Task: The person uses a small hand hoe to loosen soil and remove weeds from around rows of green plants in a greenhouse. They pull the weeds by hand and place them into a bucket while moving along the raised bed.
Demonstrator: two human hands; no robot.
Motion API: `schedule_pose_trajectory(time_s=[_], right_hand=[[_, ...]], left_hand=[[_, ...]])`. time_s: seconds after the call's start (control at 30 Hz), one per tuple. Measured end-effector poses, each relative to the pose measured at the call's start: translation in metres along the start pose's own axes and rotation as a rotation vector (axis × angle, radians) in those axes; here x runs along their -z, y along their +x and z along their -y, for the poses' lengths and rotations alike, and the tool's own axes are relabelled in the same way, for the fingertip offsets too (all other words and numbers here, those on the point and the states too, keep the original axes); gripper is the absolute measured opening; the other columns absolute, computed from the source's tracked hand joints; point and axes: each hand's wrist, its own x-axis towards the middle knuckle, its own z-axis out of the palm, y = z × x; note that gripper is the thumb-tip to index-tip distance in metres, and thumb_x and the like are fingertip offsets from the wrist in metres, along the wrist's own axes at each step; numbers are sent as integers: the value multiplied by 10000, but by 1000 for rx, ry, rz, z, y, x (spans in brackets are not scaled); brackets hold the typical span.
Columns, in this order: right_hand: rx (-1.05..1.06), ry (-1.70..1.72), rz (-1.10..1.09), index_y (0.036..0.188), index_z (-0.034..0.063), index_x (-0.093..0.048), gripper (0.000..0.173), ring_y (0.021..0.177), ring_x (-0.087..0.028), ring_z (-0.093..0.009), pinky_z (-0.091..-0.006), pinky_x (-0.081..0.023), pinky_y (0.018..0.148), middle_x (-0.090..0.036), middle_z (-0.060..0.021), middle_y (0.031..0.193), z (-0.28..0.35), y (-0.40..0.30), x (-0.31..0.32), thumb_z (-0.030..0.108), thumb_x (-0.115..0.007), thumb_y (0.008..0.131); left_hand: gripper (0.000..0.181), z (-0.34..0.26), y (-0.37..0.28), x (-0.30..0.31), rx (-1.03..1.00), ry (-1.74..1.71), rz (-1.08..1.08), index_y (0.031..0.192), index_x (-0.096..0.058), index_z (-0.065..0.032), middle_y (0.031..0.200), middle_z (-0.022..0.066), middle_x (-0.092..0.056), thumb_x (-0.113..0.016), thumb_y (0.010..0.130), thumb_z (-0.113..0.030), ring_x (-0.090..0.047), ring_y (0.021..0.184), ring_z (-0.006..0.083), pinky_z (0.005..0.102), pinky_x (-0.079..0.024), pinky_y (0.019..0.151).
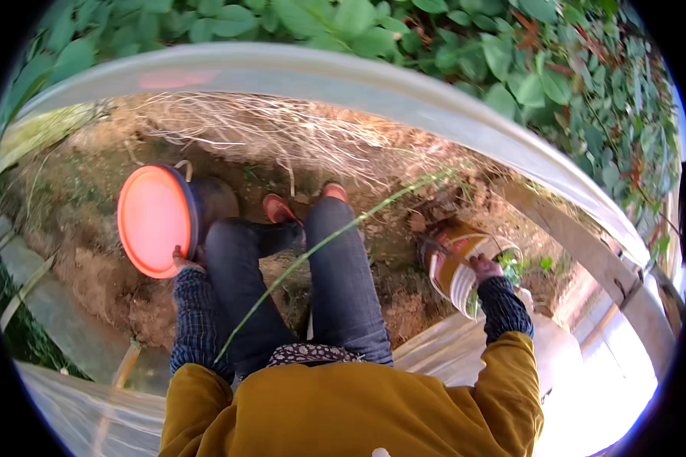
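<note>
On the left, my left hand [186,260] grips the lower edge of a dark bucket [214,197] with a round orange-pink lid [154,220]. The bucket is tipped so that its lid faces me. Over on the right, my right hand [485,267] is closed at the mouth of a yellow-brown bucket [457,257], which leans over. A thin dark bar runs from that hand across the bucket; whether it is the handle, I cannot tell. Green leaves [510,267] show at the bucket's mouth, and a pale hoop curves around it.
Clear plastic sheeting [320,65] arches ahead, with leafy plants [366,23] beyond it. Dry stems [263,125] lie on the bare soil. A long green stem [303,257] crosses in front of my legs. A flat board or strip [583,245] runs along the right.
</note>
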Motion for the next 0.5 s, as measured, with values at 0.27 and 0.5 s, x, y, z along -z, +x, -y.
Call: schedule_pose_trajectory(time_s=[0.27,0.5], right_hand=[[37,-349,32,1121,157,-544,248,974,-625,-295,-393,-501,865,-530,-129,1227,28,111,-1,171,-448,893],[101,-241,-48,1116,155,-545,253,977,-623,-303,-396,-500,864,-539,-141,1203,98,87,15,196,-444,888]], left_hand=[[560,-3,-48,-68,-28,58,-70,1263,-468,-88,1096,138,-593,-564,837,-439,-597,807,293,409,-532,602],[566,-32,-125,-54,-14,215,-135,1294,-451,-145,1224,90,-543,-575,829,-442,-558,974,271,410,-522,695]])
